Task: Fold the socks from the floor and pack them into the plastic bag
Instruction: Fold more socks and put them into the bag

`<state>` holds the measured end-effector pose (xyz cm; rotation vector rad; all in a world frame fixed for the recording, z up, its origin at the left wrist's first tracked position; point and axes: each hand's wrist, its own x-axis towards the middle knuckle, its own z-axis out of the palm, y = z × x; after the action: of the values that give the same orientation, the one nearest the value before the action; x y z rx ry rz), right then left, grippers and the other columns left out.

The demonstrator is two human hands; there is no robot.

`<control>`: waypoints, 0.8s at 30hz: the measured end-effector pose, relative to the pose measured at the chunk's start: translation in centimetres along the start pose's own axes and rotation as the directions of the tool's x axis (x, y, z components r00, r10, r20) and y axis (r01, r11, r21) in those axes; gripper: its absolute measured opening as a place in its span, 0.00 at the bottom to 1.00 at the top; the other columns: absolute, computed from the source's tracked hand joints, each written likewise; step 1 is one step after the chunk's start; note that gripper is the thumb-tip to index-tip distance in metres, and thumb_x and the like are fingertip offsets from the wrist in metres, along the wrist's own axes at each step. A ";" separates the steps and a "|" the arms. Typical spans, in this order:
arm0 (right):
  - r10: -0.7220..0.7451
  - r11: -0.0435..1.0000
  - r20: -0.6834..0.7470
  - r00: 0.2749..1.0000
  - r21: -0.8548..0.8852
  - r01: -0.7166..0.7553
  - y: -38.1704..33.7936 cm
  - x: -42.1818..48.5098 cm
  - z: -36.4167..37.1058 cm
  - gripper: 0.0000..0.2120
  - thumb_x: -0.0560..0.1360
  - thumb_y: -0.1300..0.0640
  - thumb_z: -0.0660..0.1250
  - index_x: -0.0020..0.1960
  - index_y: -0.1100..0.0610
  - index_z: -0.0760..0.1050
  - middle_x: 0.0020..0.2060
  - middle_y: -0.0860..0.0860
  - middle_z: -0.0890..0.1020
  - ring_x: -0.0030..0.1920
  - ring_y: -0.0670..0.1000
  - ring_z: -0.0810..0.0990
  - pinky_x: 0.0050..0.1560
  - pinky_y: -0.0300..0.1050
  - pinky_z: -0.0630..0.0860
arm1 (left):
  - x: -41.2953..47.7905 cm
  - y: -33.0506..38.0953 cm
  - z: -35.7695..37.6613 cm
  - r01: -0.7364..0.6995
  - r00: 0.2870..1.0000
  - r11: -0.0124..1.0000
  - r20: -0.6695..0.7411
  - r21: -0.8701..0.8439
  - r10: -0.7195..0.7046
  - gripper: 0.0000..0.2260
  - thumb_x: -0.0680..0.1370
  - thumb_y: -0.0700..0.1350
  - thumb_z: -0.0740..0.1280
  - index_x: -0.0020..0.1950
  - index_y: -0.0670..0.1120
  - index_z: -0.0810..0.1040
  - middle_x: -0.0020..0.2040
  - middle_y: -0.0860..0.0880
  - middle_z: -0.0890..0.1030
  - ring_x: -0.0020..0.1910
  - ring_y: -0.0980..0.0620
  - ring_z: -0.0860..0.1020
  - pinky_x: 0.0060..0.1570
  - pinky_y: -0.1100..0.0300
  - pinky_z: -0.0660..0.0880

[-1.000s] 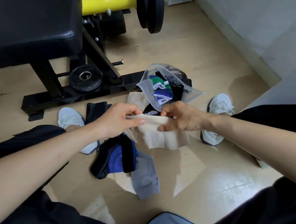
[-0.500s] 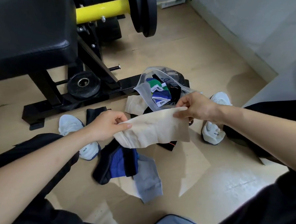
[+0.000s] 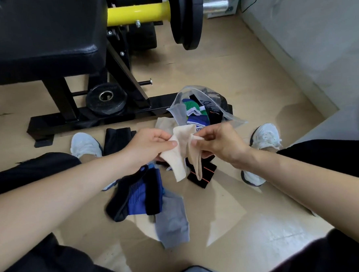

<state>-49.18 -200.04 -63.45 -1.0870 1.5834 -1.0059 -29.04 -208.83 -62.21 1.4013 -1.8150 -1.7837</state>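
My left hand [image 3: 148,146] and my right hand [image 3: 219,143] pinch a beige sock [image 3: 180,154] between them; it is doubled over and hangs down in two flaps. Just beyond it the clear plastic bag [image 3: 234,120] stands open on the floor with several folded socks inside, green, blue and black. Below my hands lie a black and blue sock [image 3: 139,195], a grey sock [image 3: 172,222] and a black sock with an orange stripe [image 3: 204,175]. Another beige sock [image 3: 164,123] and a black sock [image 3: 115,137] lie nearer the bench.
A black weight bench frame [image 3: 85,118] with a small weight plate [image 3: 106,99] stands behind the socks. A yellow bar with large plates [image 3: 185,17] juts out above. My white shoes [image 3: 84,144] [image 3: 265,137] flank the pile. A wall runs along the right.
The beige sock was stretched flat between my hands; both hands have come together, folding it so that it now hangs doubled.
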 end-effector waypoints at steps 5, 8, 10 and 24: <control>-0.057 0.998 0.063 0.996 0.026 0.056 -0.3 -0.6 1.5 0.06 0.76 0.63 0.72 0.51 0.65 0.82 0.41 0.63 0.84 0.37 0.51 0.81 0.37 0.44 0.82 | -0.9 0.4 1.0 -0.001 1.000 0.994 0.026 -0.110 0.004 0.06 0.77 0.38 0.73 0.53 0.44 0.83 0.45 0.42 0.86 0.43 0.50 0.85 0.46 0.57 0.83; -0.125 0.990 0.078 0.989 -0.063 0.130 -0.2 -0.7 2.0 0.08 0.75 0.59 0.73 0.54 0.59 0.83 0.39 0.58 0.85 0.37 0.50 0.80 0.40 0.51 0.83 | -1.3 0.7 1.4 0.005 1.000 0.985 0.019 -0.174 -0.002 0.06 0.77 0.37 0.73 0.53 0.44 0.82 0.45 0.42 0.86 0.44 0.49 0.86 0.47 0.55 0.84; -0.160 0.975 0.089 0.983 -0.143 0.172 -0.1 -0.7 2.0 0.10 0.74 0.57 0.75 0.55 0.57 0.83 0.30 0.45 0.82 0.31 0.42 0.77 0.34 0.39 0.76 | -1.4 0.9 1.6 0.019 1.000 0.976 -0.008 -0.216 -0.021 0.09 0.77 0.36 0.73 0.57 0.40 0.81 0.47 0.40 0.85 0.45 0.47 0.86 0.46 0.55 0.84; -0.137 0.916 0.284 0.949 -0.329 0.231 1.1 1.0 -0.5 0.07 0.73 0.61 0.76 0.47 0.52 0.80 0.32 0.39 0.79 0.33 0.41 0.72 0.40 0.39 0.71 | -0.1 0.0 -0.4 -0.500 0.840 0.687 0.103 0.527 0.533 0.24 0.70 0.47 0.77 0.65 0.55 0.78 0.59 0.55 0.77 0.59 0.57 0.77 0.55 0.58 0.76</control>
<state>-50.07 -200.59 -64.62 -1.5791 1.5030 -0.6717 -28.67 -208.99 -62.09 0.8997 -2.4802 -0.9691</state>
